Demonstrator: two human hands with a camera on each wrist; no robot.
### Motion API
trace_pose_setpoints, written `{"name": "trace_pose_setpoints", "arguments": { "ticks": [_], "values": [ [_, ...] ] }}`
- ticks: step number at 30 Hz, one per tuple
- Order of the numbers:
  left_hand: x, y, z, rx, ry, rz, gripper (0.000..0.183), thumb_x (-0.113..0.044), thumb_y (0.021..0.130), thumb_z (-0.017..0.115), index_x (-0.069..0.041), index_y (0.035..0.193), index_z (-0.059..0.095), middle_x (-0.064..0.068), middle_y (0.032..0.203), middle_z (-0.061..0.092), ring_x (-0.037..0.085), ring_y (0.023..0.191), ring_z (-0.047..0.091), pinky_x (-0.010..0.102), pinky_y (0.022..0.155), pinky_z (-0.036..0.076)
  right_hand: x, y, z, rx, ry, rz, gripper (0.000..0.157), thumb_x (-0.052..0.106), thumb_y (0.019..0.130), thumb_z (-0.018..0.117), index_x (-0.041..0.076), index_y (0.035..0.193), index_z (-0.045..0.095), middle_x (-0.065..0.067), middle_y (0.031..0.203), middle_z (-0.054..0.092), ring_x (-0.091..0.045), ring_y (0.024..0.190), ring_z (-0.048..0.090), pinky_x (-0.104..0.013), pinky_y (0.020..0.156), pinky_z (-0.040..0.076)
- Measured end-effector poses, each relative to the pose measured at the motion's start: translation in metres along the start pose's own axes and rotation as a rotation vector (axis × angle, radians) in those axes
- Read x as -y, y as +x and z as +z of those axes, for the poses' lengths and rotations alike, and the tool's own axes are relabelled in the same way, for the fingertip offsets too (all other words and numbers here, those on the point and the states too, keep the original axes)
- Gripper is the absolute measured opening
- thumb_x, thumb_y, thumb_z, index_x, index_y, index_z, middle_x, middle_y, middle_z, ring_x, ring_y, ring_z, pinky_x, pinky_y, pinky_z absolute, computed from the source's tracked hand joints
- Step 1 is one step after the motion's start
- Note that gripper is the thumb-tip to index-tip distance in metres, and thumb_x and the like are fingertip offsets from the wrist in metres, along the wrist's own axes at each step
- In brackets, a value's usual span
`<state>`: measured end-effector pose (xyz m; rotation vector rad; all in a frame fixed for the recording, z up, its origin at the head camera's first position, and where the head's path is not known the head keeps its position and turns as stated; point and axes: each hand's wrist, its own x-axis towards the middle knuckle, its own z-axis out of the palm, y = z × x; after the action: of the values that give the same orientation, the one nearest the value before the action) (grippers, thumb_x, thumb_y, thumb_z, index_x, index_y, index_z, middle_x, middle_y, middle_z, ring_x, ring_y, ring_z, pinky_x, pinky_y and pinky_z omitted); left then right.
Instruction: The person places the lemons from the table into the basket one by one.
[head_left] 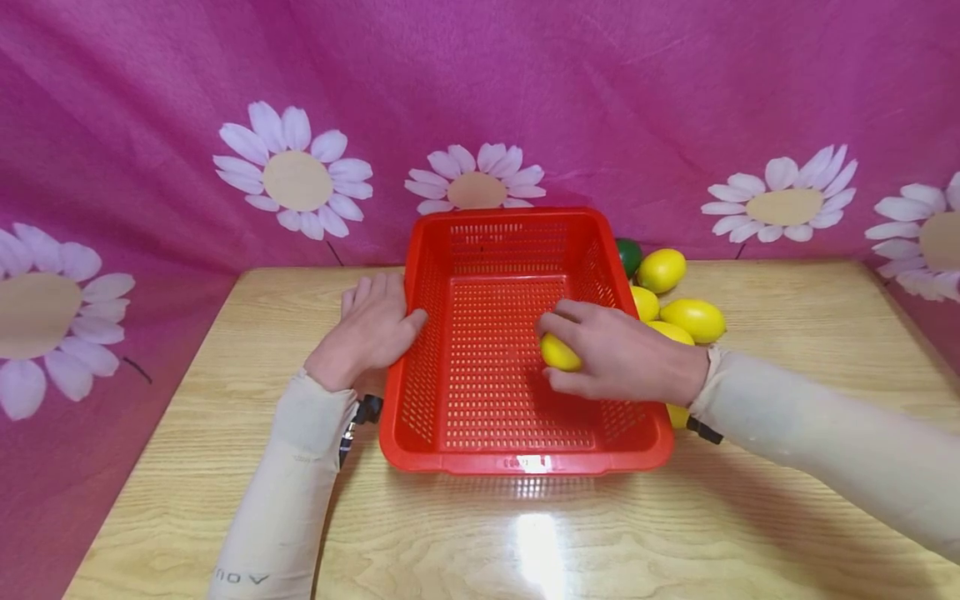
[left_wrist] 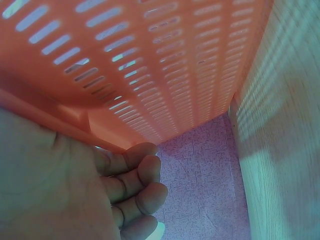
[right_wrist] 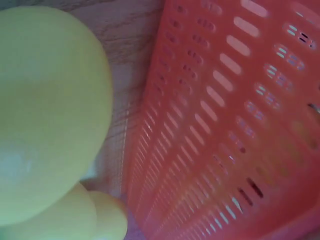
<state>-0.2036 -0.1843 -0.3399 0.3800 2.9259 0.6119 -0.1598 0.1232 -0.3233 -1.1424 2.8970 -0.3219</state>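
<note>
A red perforated plastic basket [head_left: 525, 462] stands on the table, its inside bare apart from what my right hand holds. At its left rim is my left hand [head_left: 371, 325], thumb laid over the edge and the other fingers outside. In the left wrist view those fingers [left_wrist: 145, 197] are bent beside the basket's slotted wall [left_wrist: 165, 60]. My right hand [head_left: 611, 346] reaches over the right rim and grips a yellow lemon [head_left: 559, 353] above the basket floor. Several more lemons [head_left: 693, 320] lie against the basket's right side; the right wrist view shows one lemon [right_wrist: 50, 115] very close.
A dark green fruit [head_left: 628, 256], partly hidden by the basket, sits behind the lemons. Light wood table [head_left: 802, 350] extends to both sides and in front. A pink cloth with daisies [head_left: 600, 100] hangs close behind the basket.
</note>
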Motion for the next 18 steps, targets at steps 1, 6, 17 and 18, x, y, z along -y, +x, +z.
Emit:
{"name": "trace_pose_setpoints", "arguments": {
  "ticks": [1, 6, 17, 18],
  "values": [
    [0.0001, 0.0001, 0.0000, 0.002, 0.002, -0.001, 0.046, -0.029, 0.100, 0.049, 0.002, 0.134, 0.043, 0.014, 0.113, 0.047, 0.032, 0.110, 0.037, 0.048, 0.097, 0.028, 0.0004, 0.0002, 0.0011, 0.008, -0.006, -0.009, 0.038, 0.034, 0.086, 0.077, 0.015, 0.115, 0.062, 0.002, 0.093, 0.054, -0.009, 0.072, 0.048, -0.022, 0.063, 0.047],
    [-0.0001, 0.0011, -0.0005, 0.010, 0.015, -0.008, 0.046, -0.031, 0.101, 0.046, 0.002, 0.133, 0.043, 0.014, 0.114, 0.046, 0.033, 0.110, 0.036, 0.048, 0.097, 0.028, 0.0025, 0.0011, 0.0046, 0.092, -0.043, -0.050, 0.046, 0.037, 0.085, 0.079, 0.013, 0.122, 0.065, 0.002, 0.099, 0.058, -0.008, 0.078, 0.050, -0.022, 0.069, 0.050],
    [-0.0003, 0.0015, -0.0010, 0.013, 0.022, -0.015, 0.045, -0.032, 0.101, 0.047, 0.001, 0.131, 0.044, 0.015, 0.114, 0.046, 0.033, 0.111, 0.036, 0.048, 0.098, 0.027, 0.0075, 0.0040, 0.0079, 0.255, -0.092, -0.134, 0.061, 0.039, 0.083, 0.084, 0.014, 0.135, 0.064, -0.001, 0.113, 0.067, -0.011, 0.090, 0.060, -0.031, 0.078, 0.061],
    [-0.0001, 0.0016, -0.0011, 0.012, 0.021, -0.015, 0.044, -0.032, 0.101, 0.047, 0.001, 0.131, 0.044, 0.015, 0.113, 0.046, 0.033, 0.111, 0.036, 0.048, 0.098, 0.027, 0.0084, 0.0045, 0.0087, 0.264, -0.089, -0.141, 0.061, 0.039, 0.083, 0.084, 0.014, 0.135, 0.064, 0.000, 0.112, 0.067, -0.011, 0.090, 0.061, -0.031, 0.079, 0.061]
  ]
}}
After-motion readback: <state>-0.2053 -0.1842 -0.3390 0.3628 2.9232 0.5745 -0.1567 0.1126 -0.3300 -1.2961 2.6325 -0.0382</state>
